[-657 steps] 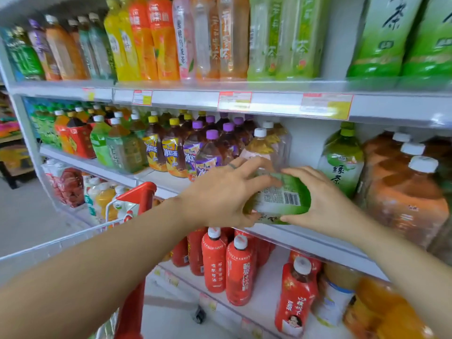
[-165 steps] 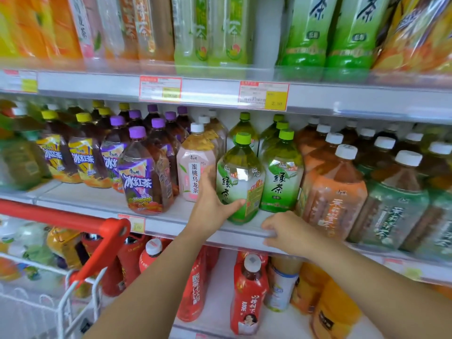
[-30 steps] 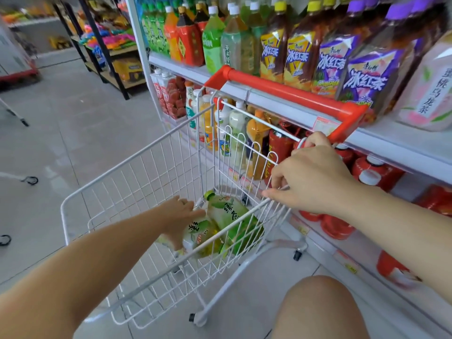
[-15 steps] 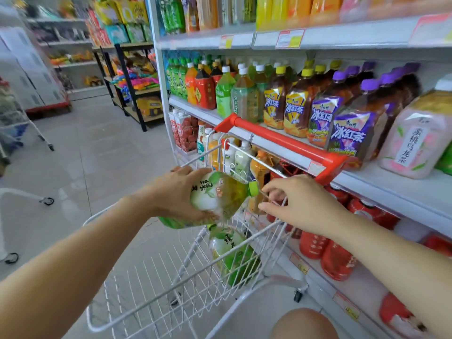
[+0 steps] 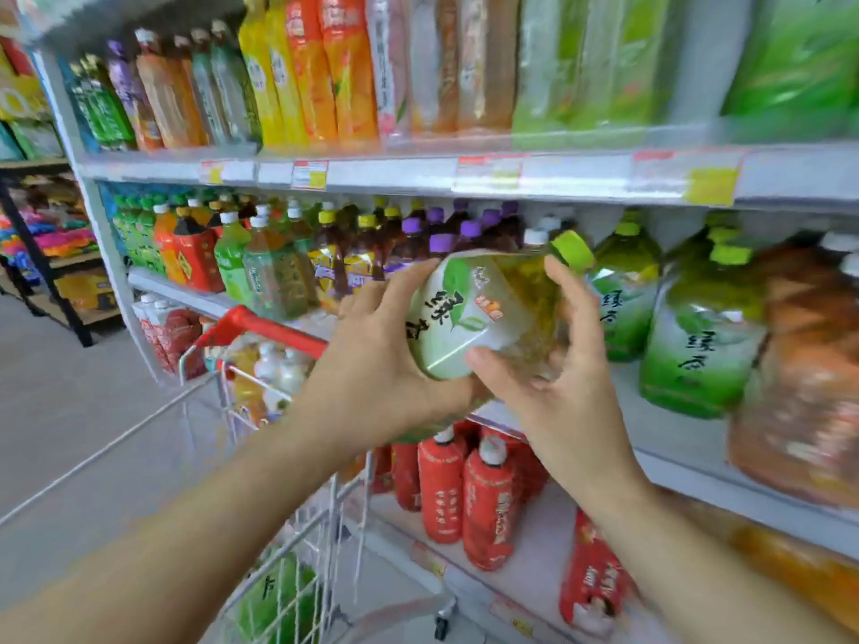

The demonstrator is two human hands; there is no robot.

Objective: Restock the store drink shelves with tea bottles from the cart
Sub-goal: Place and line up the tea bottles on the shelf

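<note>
I hold a green tea bottle with a green cap, tilted with its cap toward the upper right, in front of the middle shelf. My left hand grips its base and lower body. My right hand holds its side, fingers curled round the upper part. More green tea bottles of the same kind stand on that shelf just right of the cap. Another green tea bottle lies in the wire cart at lower left.
The cart's red handle sits against the shelf edge left of my hands. Purple and yellow capped bottles fill the shelf behind. Red bottles stand on the lower shelf. Orange-brown bottles crowd the right. Tall bottles line the top shelf.
The bottle rose from above the cart up to the middle shelf's height. My right hand left the cart's rim and took hold of the bottle. The view swung up and right.
</note>
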